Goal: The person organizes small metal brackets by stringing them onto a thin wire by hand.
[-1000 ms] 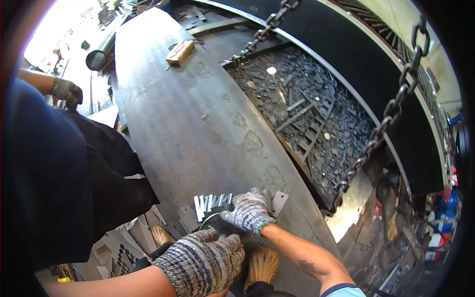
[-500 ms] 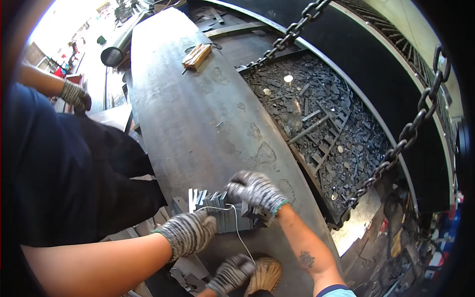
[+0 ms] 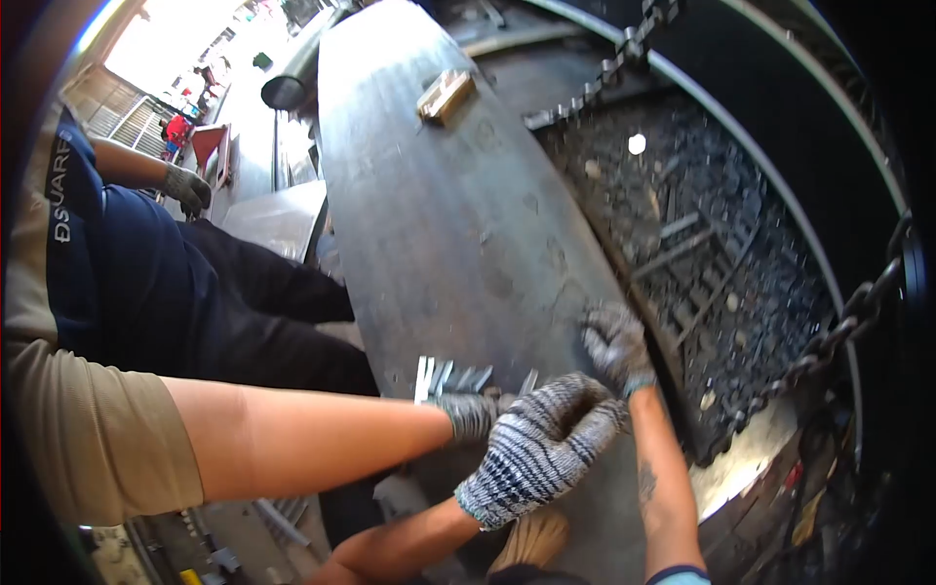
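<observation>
My left hand (image 3: 546,439), in a striped knit glove, is closed above the near end of the steel plate (image 3: 439,214). What its fingers hold, if anything, is hidden. Farther right, my right hand (image 3: 618,346), gloved too, is over the plate's right edge with fingers loosely curved and apart; nothing shows in it. A co-worker's gloved hand (image 3: 470,416) reaches in from the left over a row of flat metal pieces (image 3: 453,377). My left hand and that arm cover most of the row. No wire can be made out now.
A co-worker stands along the left side. A yellowish block (image 3: 446,97) lies farther up the plate. Heavy chains (image 3: 780,385) hang at the right over a bin of dark scrap (image 3: 682,234). A shoe (image 3: 531,539) rests on the plate's near end.
My left hand has risen up and right from beside the shoe. My right hand has left the metal pieces, moving up and right. The pale wire has gone from sight. The view has shifted left.
</observation>
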Demonstrator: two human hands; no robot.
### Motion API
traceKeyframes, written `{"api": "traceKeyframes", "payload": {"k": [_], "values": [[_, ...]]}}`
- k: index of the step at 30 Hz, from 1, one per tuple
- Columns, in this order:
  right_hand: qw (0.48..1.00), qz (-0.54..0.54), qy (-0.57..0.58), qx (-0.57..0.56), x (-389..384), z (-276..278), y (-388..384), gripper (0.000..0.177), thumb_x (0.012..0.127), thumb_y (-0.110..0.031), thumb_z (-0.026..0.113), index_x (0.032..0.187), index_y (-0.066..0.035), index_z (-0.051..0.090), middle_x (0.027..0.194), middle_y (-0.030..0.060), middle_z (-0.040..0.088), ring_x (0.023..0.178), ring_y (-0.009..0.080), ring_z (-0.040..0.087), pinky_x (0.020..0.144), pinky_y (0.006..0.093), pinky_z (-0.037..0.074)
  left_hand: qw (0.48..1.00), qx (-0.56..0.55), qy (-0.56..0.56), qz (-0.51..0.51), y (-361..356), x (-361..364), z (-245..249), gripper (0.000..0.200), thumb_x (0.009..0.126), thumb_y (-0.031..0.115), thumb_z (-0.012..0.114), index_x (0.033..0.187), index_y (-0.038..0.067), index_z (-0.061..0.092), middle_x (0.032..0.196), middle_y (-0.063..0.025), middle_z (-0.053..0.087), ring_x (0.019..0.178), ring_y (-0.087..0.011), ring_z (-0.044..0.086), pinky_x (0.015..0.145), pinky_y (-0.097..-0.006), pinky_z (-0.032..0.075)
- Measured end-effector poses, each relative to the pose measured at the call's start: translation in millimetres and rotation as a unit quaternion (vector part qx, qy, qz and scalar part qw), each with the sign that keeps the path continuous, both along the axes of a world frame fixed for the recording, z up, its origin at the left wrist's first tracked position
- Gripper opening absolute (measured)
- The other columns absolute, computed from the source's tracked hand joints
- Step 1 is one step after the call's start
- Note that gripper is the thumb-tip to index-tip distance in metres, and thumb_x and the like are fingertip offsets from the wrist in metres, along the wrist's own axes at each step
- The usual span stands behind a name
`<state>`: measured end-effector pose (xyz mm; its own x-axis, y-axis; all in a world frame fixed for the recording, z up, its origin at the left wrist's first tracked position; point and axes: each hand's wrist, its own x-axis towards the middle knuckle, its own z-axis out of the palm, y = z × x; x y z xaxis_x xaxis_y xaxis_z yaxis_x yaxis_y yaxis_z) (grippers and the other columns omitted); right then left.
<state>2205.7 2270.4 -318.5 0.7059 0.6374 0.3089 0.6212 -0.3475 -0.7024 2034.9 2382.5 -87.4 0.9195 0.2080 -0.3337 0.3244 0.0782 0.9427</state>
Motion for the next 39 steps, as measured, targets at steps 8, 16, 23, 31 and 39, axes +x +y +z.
{"api": "traceKeyframes", "payload": {"k": [8,16,23,31,39], "values": [[0.991,-0.033,0.116,0.064,4.2,-12.1,-8.3,0.018,0.083,-0.009,0.075,0.101,-0.006,0.077,0.111,0.0151,0.073,0.109,0.0303,0.068,0.100,0.0398,0.052,0.988,0.082,0.068,-0.116,-17.4,-63.0,12.6,0.023,0.094,0.013,0.072,0.113,0.001,0.069,0.107,-0.0100,0.071,0.101,-0.0175,0.070,0.091,-0.0324,0.056],[0.951,-0.073,0.275,0.120,1.2,-31.2,-11.2,0.015,0.091,-0.007,0.072,0.104,-0.002,0.075,0.111,0.0105,0.075,0.102,0.0200,0.071,0.098,0.0325,0.052,0.920,0.371,-0.110,-0.068,-5.0,-72.2,30.2,0.020,0.084,0.007,0.079,0.102,0.003,0.071,0.107,-0.0126,0.071,0.100,-0.0258,0.071,0.088,-0.0358,0.057],[0.993,-0.082,0.079,0.032,-20.8,-14.8,-18.0,0.015,0.088,-0.013,0.072,0.101,-0.007,0.076,0.107,0.0139,0.073,0.109,0.0324,0.067,0.099,0.0422,0.051,0.838,0.514,-0.183,-0.005,13.2,-59.5,34.7,0.021,0.078,0.011,0.081,0.097,0.007,0.072,0.120,-0.0160,0.069,0.125,-0.0397,0.059,0.106,-0.0505,0.045],[0.990,-0.137,0.002,0.013,-23.0,-18.4,3.0,0.016,0.087,-0.012,0.073,0.099,-0.003,0.072,0.106,0.0164,0.071,0.104,0.0371,0.066,0.095,0.0460,0.052,0.920,0.373,-0.119,0.035,5.8,-62.3,-11.9,0.023,0.084,0.009,0.080,0.105,0.003,0.072,0.116,-0.0145,0.069,0.110,-0.0263,0.068,0.093,-0.0363,0.055],[0.983,-0.129,-0.133,-0.016,1.8,-4.4,63.1,0.015,0.086,-0.020,0.072,0.095,-0.008,0.070,0.104,0.0134,0.069,0.103,0.0359,0.063,0.093,0.0500,0.048,0.955,0.275,-0.010,0.109,21.7,-1.7,-46.8,0.023,0.091,0.016,0.075,0.110,0.002,0.071,0.104,-0.0095,0.073,0.095,-0.0159,0.070,0.087,-0.0314,0.055]]}}
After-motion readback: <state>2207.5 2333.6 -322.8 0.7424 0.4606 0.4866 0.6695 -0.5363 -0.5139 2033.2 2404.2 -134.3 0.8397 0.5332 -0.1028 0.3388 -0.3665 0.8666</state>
